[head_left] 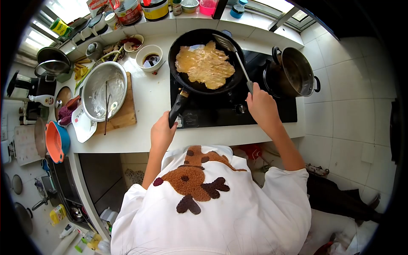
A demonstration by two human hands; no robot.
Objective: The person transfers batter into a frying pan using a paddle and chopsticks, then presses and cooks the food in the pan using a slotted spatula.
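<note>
A black frying pan (207, 87) sits on the left part of the black stove. Inside it lies a flat, yellowish-brown piece of food (205, 63) with an uneven edge. My left hand (163, 131) is closed round the pan's black handle (177, 109). My right hand (262, 106) grips the dark handle of a metal spatula (242, 64). The spatula's slotted head rests at the pan's upper right, near the rim and beside the food.
A steel pot (296, 71) stands on the stove's right side. Left of the stove are a bowl of dark sauce (149, 58), a large metal bowl (104, 91) with chopsticks, a wooden board (128, 110) and a colander (56, 141). Jars line the windowsill.
</note>
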